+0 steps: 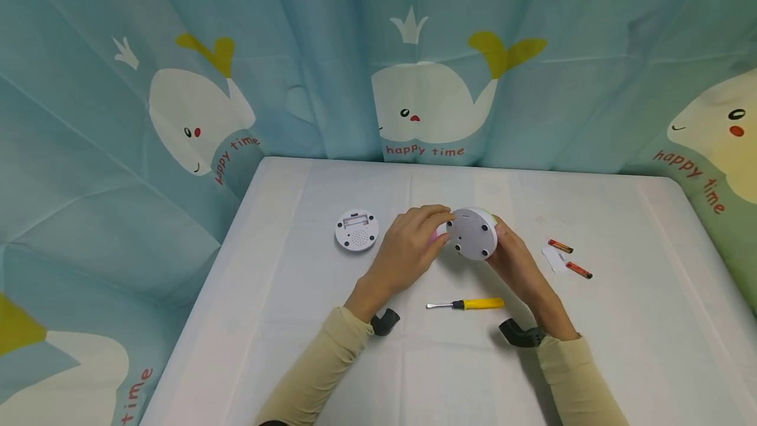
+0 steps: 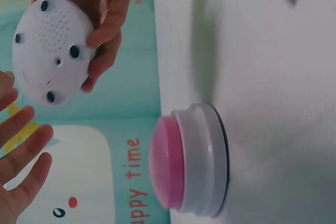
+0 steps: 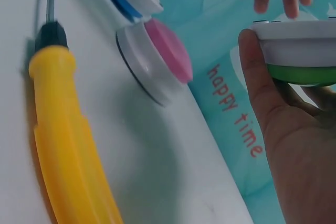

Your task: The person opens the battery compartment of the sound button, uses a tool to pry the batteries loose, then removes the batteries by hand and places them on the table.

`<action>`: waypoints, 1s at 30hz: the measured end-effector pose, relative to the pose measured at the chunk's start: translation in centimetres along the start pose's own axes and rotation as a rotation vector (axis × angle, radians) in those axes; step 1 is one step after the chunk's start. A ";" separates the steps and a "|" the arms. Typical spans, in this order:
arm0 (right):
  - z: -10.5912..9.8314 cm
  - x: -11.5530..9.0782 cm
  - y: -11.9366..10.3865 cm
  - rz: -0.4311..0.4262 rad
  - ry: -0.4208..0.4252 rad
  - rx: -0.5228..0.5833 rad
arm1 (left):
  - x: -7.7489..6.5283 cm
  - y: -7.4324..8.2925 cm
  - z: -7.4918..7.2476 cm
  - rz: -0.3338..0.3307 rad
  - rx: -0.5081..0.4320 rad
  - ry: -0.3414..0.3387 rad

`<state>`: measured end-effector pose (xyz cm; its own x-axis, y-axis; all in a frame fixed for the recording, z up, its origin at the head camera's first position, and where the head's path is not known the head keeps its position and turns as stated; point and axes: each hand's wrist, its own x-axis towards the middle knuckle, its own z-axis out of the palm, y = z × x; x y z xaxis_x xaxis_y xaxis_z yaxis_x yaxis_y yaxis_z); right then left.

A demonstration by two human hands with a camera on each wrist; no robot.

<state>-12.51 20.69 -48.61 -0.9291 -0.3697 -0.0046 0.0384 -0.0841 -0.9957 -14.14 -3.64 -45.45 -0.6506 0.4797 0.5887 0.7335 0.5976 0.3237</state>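
My right hand [image 1: 523,271] holds a round white push button [image 1: 473,234] with a green top, gripping it by its rim. Its underside faces me, with dark feet, small speaker holes and a screw hole [image 2: 58,62]. Just left of it is my left hand [image 1: 408,242]; its fingers [image 2: 31,142] are spread and stand apart from the button in the left wrist view. A pink-topped push button [image 2: 168,163] stands on the table, mostly hidden behind my left hand in the head view. Farther left, a blue-topped button [image 1: 357,231] lies upside down with its battery compartment uncovered.
A yellow-handled screwdriver [image 1: 473,304] lies on the white table [image 1: 644,321] below my hands, its blade pointing left. To the right are two red batteries [image 1: 560,246] beside a small white piece [image 1: 554,259]. A printed curtain [image 1: 331,84] hangs behind the table.
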 end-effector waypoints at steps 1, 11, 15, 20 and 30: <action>0.2 0.0 0.0 -0.003 -0.006 0.012 | 0.0 0.1 0.1 -0.005 0.002 0.007; 1.5 0.1 -0.1 -0.050 -0.070 0.090 | 0.1 0.9 0.3 -0.038 -0.013 0.057; 1.9 0.0 -0.3 -0.077 -0.098 0.110 | -0.1 1.1 0.3 -0.044 -0.024 0.083; 2.4 -0.1 -0.5 -0.078 -0.116 0.119 | -0.3 1.3 0.3 -0.055 -0.049 0.094; 3.0 -0.3 -0.8 -0.118 -0.119 0.080 | -0.2 2.1 -0.1 -0.079 -0.068 0.148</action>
<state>-11.18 18.04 -47.48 -0.8789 -0.4596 0.1280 -0.0350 -0.2054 -0.9781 -12.45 -2.49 -44.80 -0.6748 0.3300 0.6601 0.6959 0.5823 0.4203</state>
